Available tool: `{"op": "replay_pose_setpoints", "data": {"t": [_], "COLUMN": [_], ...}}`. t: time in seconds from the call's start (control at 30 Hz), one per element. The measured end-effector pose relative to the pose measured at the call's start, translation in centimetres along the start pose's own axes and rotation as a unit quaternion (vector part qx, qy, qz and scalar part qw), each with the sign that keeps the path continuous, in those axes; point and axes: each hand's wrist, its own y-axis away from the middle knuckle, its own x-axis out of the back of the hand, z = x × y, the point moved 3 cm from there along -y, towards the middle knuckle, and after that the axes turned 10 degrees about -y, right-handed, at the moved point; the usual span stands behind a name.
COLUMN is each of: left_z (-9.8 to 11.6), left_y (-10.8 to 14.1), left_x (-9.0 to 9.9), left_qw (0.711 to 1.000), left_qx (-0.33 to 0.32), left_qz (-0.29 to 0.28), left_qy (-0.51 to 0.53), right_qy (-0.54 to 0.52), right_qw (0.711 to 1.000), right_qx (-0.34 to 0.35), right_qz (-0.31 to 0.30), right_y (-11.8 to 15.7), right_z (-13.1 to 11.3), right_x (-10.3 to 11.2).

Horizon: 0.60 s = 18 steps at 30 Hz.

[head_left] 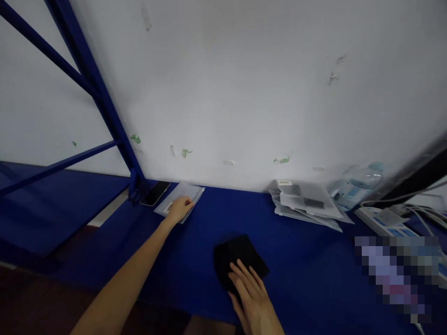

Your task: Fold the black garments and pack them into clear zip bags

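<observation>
- Head view, left hand (179,209): it lies on a clear plastic bag (181,190), fingers curled in near its right edge; whether they pinch the plastic, I cannot tell.
- Head view, right hand (249,293): loosely spread and unclenched, its fingers lie on top of a flat black item (244,249), which extends beyond the fingertips on the blue table (195,260).
- Head view, around the left hand: a dark-screened phone (157,192) lies just to its left, beside the bag; a blue metal frame (120,139) stands farther left.
- Head view, around the right hand: stacked clear bags (307,202) lie beyond it to the right; past them are a clear bottle (361,184), lying tilted, and a white power strip (373,221).
</observation>
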Motion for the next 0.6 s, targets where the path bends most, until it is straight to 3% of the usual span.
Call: {"op": "replay_pose_setpoints", "data": {"t": [0.17, 0.27, 0.33, 0.47, 0.6], "left_z": [3.8, 6.8, 8.6, 10.3, 10.3], "left_y": [4.5, 8.0, 9.6, 10.9, 10.7], "left_x": [-1.1, -2.0, -2.4, -2.7, -2.9], "left_qw": [0.994, 0.985, 0.979, 0.972, 0.967], "left_qx": [-0.074, -0.116, -0.132, -0.136, -0.119], "left_qz": [-0.049, -0.08, -0.093, -0.111, -0.125], "left_qy": [0.062, 0.101, 0.122, 0.157, 0.188], "right_qy": [-0.061, -0.096, -0.065, -0.027, -0.114], "right_qw": [0.996, 0.981, 0.966, 0.957, 0.951], "right_qx": [-0.046, -0.162, -0.234, -0.283, -0.287], "right_qz": [-0.035, 0.039, 0.092, 0.065, 0.001], "right_y": [1.4, 1.1, 0.5, -0.7, -1.2], "right_z": [-0.4, 1.0, 2.6, 5.4, 4.9], "right_x": [2.8, 4.8, 5.4, 4.3, 3.3]}}
